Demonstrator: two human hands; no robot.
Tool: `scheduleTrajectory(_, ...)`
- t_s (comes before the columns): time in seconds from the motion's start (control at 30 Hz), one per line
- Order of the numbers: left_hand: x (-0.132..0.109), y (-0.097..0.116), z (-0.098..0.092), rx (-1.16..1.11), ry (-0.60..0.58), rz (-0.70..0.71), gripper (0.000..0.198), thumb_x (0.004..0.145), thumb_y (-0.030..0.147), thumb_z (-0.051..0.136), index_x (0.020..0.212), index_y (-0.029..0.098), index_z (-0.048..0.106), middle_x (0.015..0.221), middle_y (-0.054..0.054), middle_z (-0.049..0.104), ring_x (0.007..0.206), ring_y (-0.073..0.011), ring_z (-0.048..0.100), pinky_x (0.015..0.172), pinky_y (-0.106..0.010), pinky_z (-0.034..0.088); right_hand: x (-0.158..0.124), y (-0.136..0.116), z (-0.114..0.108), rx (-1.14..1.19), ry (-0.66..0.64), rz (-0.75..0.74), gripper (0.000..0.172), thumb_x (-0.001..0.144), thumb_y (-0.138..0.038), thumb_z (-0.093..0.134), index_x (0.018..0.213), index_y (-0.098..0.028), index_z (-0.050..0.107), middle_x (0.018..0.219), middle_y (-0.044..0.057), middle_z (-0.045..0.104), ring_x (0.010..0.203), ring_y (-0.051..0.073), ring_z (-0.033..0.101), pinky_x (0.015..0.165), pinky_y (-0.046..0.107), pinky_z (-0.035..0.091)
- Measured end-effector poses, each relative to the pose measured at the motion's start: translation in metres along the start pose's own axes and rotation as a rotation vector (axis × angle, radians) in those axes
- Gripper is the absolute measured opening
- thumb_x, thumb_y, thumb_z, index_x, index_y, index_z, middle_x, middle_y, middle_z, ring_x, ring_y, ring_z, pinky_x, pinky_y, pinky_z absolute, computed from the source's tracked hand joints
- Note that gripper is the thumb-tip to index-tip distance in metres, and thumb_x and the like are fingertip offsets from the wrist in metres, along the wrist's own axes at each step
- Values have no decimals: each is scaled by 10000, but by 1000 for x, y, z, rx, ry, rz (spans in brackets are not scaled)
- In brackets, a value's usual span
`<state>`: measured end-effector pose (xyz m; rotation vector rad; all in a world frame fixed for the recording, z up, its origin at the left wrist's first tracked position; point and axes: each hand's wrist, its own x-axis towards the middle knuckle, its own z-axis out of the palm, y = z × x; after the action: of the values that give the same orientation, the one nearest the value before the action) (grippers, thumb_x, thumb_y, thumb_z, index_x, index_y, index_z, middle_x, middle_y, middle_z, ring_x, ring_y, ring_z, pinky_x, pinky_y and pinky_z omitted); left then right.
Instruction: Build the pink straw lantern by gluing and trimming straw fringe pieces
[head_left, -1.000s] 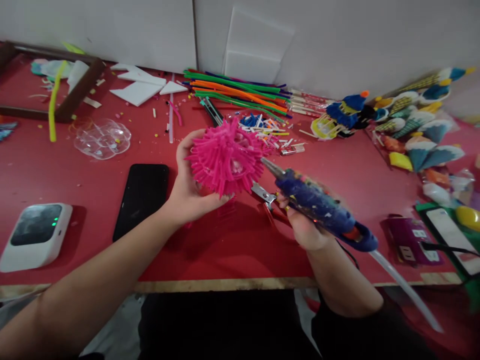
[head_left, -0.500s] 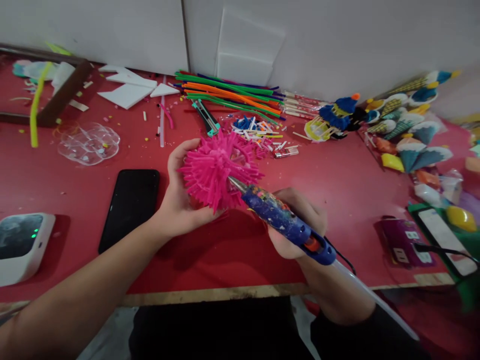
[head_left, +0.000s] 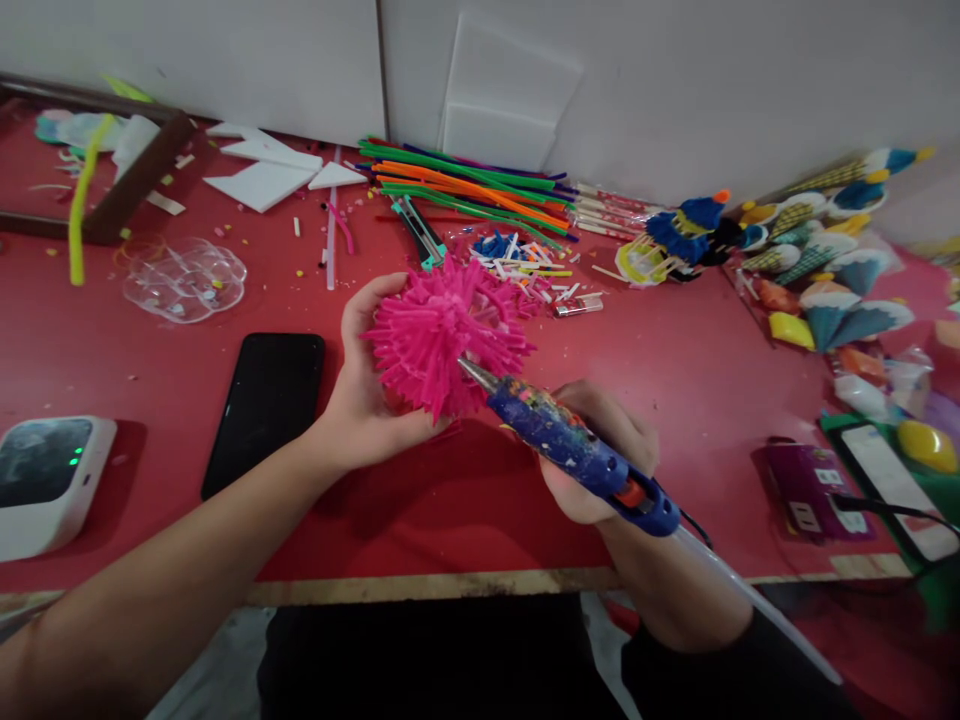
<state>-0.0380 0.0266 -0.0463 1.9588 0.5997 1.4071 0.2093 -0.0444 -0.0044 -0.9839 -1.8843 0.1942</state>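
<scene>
My left hand cups a pink spiky ball made of short straw pieces, holding it just above the red table. My right hand grips a blue glue gun speckled with old glue. The gun's metal nozzle touches the right lower side of the ball. A clear glue stick pokes out of the gun's back toward the lower right.
A black phone lies left of my left hand, a white device with a green light farther left. Coloured straws, cut straw bits, a cutter and foam pieces lie behind. Finished craft birds crowd the right.
The glue gun has swung in from the right and its nozzle now presses into the ball's side. My left hand has kept hold of the ball in nearly the same place.
</scene>
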Motion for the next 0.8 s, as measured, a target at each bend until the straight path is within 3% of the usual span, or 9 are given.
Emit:
scheduleTrajectory(0.33,1,3,1,10,23,-4,1270,514,663,945,1560,358,292,1507,-97,355,1350,-350,512,1174,-565,480,-3,6,1,49,18,-33,41,838,-242,567,810,-245,537,669,-47,560,528,106,548,465,232,445)
scheduleTrajectory(0.5,0,-2,-1,14,42,15,1260,531,650,948,1565,392,276,1530,-77,341,1399,-352,466,1196,-564,470,-4,9,1,81,12,-66,138,875,-380,558,834,-249,545,682,-29,564,539,110,546,467,241,451)
scheduleTrajectory(0.8,-2,-8,2,-49,77,34,1263,512,655,950,1558,413,287,1528,-64,347,1405,-340,455,1231,-565,437,-9,11,0,97,6,-42,49,834,-282,586,860,-255,555,710,-30,582,577,126,577,513,258,489)
